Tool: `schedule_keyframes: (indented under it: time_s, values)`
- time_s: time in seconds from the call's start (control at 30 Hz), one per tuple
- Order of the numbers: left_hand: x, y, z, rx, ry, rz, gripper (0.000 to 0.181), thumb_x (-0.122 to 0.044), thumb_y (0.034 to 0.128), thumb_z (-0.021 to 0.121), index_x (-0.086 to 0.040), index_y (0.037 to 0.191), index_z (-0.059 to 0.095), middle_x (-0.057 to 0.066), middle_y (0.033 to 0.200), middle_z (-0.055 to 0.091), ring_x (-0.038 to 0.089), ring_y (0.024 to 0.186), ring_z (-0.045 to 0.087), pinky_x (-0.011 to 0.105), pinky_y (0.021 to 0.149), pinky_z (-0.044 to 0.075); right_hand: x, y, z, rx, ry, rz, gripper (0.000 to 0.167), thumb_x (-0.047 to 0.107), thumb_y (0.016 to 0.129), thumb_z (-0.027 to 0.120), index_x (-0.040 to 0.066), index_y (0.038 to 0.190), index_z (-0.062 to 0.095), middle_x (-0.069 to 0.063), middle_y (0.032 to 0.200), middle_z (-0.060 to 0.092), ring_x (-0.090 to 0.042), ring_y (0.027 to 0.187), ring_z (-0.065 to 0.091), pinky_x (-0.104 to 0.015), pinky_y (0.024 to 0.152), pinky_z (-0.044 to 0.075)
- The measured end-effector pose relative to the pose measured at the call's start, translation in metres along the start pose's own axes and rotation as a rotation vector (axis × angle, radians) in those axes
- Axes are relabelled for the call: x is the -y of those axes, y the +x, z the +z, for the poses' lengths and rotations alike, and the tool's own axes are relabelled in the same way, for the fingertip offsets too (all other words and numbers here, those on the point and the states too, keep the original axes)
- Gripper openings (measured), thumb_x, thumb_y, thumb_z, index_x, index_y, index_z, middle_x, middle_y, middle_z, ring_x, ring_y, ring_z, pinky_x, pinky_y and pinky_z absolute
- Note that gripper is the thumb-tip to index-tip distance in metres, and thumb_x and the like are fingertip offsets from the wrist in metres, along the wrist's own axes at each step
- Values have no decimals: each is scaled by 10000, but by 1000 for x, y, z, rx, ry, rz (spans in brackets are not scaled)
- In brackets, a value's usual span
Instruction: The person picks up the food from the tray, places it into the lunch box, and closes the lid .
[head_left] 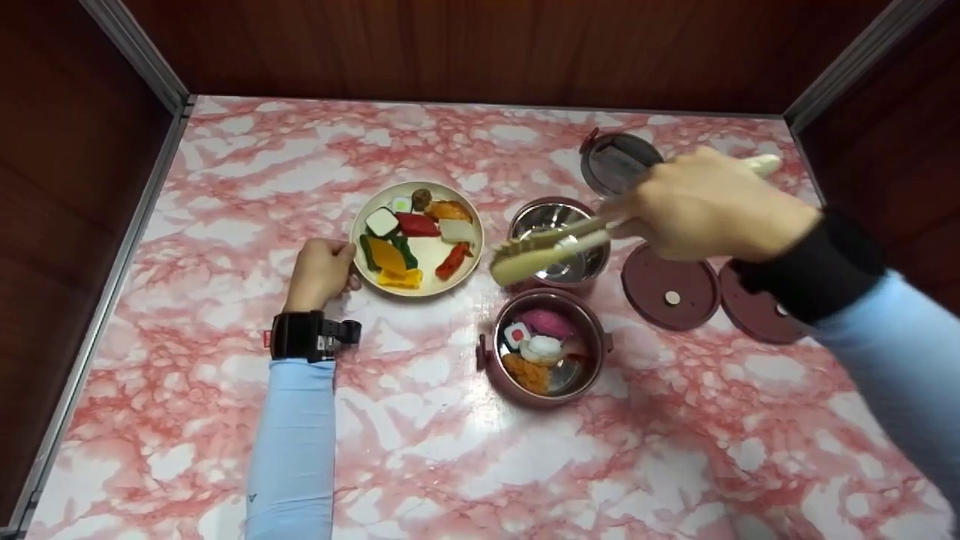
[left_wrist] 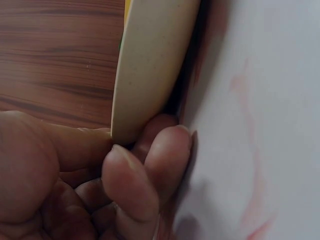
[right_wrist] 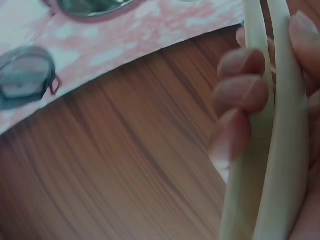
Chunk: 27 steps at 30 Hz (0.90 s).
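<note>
My left hand (head_left: 322,270) pinches the left rim of a round cream plate (head_left: 429,259), thumb at the edge and fingers beneath it. In the left wrist view the plate's side (left_wrist: 150,65) stands close to the fingertips. Pieces of toy-like food lie on the plate, among them a red pepper (head_left: 452,261) and a red slice (head_left: 416,224). My right hand (head_left: 697,202) grips cream tongs (head_left: 525,262), blurred, their tips over the left rim of a steel-lined pot (head_left: 609,262). I cannot tell whether the tips hold anything. In the right wrist view, fingers wrap both tong arms (right_wrist: 290,130).
Nearer me stands a second pot (head_left: 499,375) with handles and several food pieces inside. A clear-topped lid (head_left: 600,176) lies at the back right. Two dark red lids (head_left: 652,292) lie under the right forearm. Wooden panels (head_left: 480,52) enclose the marbled table (head_left: 405,450).
</note>
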<state>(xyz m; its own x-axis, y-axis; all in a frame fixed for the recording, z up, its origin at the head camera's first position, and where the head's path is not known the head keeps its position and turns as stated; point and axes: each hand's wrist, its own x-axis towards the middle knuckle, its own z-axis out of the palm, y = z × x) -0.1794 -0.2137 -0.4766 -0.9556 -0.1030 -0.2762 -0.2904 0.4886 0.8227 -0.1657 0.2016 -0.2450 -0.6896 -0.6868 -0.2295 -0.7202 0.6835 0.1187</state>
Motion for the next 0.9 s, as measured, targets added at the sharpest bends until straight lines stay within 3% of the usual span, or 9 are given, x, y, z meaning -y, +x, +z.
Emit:
schedule_keyframes:
  time_s: [0.13, 0.27, 0.33, 0.43, 0.67, 0.9]
  values:
    - [0, -1, -2, -8, 5, 18, 344, -195, 1055, 474, 44, 1231, 647, 121, 696, 673, 159, 544, 634, 240, 458, 462, 2, -35, 1, 25, -14, -24, 168, 257, 838, 753, 378, 941, 697, 97, 624, 493, -125, 518, 428, -348, 445, 360]
    - [1, -1, -3, -13, 11, 17, 344, -196, 1054, 473, 45, 1220, 653, 120, 693, 672, 155, 535, 630, 236, 461, 460, 5, -53, 14, 81, -12, -35, 151, 318, 795, 783, 416, 869, 695, 131, 587, 443, -121, 489, 395, -365, 445, 375]
    - [2, 0, -3, -15, 12, 12, 344, -201, 1055, 472, 40, 1219, 655, 115, 692, 670, 153, 537, 630, 238, 461, 462, 7, -56, 22, 98, -4, -44, 90, 373, 806, 774, 397, 810, 687, 128, 568, 436, -130, 480, 395, -383, 449, 382]
    - [3, 0, -3, -12, 12, 8, 347, -200, 1056, 470, 43, 1225, 651, 110, 690, 668, 152, 540, 631, 241, 461, 467, 9, -57, 33, 87, 1, -84, 177, 423, 830, 757, 352, 719, 640, 123, 550, 432, -132, 463, 398, -394, 437, 380]
    - [2, 1, -1, 2, -6, -20, 346, -194, 1054, 473, 47, 1237, 642, 120, 716, 667, 155, 548, 628, 243, 468, 475, 15, -53, 47, 91, 38, -145, 141, 343, 816, 787, 330, 734, 673, 131, 562, 427, -113, 497, 411, -357, 412, 360]
    - [-1, 1, 0, 10, -5, -17, 346, -198, 1057, 473, 37, 1248, 640, 124, 718, 667, 160, 549, 627, 256, 465, 477, 13, -55, 48, 99, 76, -83, 315, 351, 821, 774, 256, 632, 540, 70, 569, 419, -137, 487, 407, -377, 432, 376]
